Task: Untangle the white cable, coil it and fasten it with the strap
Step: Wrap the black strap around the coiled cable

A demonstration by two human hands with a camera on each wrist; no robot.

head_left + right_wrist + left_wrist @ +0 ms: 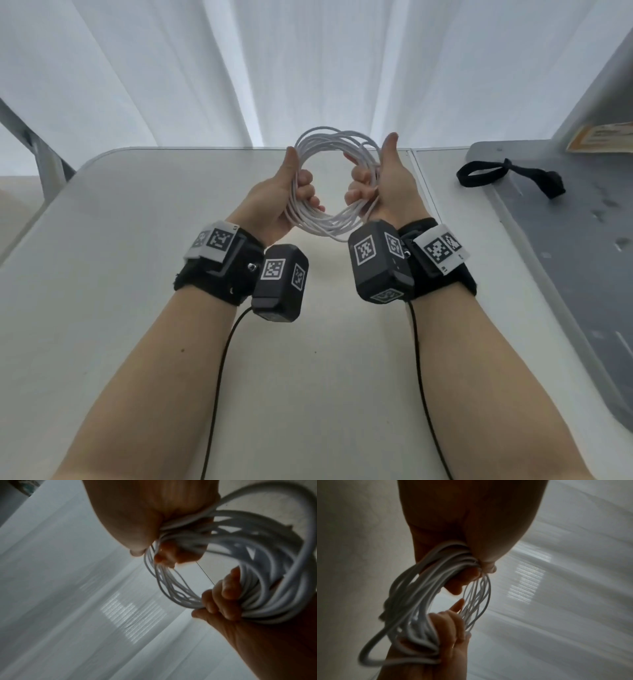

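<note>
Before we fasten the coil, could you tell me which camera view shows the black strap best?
The head view: the black strap lies looped on the grey surface to the right, untouched. Neither wrist view shows it; both show only the hands gripping the white cable.

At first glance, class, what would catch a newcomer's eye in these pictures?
First, the white cable, wound into a loose ring and held up above the middle of the table. The left hand grips one side of it and the right hand the other, thumbs pointing up. Next, the black strap, lying untouched on the grey surface to the right.
</note>
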